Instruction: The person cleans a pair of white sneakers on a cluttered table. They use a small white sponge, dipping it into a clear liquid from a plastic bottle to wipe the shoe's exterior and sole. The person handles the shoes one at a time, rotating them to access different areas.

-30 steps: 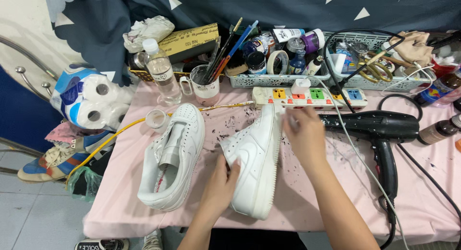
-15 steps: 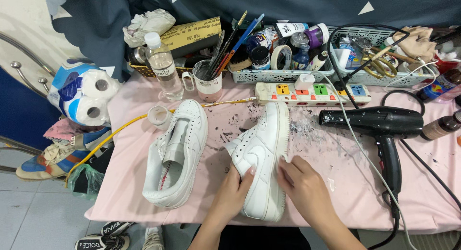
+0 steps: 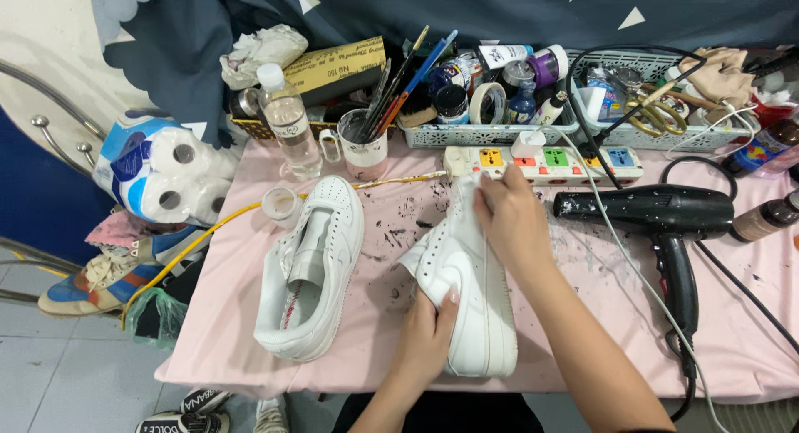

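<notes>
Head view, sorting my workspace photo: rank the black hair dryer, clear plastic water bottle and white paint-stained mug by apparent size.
1. Black hair dryer, clearly largest.
2. Clear plastic water bottle.
3. White paint-stained mug, smallest, though brushes hide its rim.

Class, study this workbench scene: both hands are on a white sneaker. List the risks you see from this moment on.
1. The white leather sneaker lies on the pink tablecloth amid black paint flecks; held by the left hand and right hand, it might pick up marks.
2. The black hair dryer has its cord trailing off the table edge; a snag might drag it down.
3. The small clear cup beside the second white sneaker might tip.
</notes>
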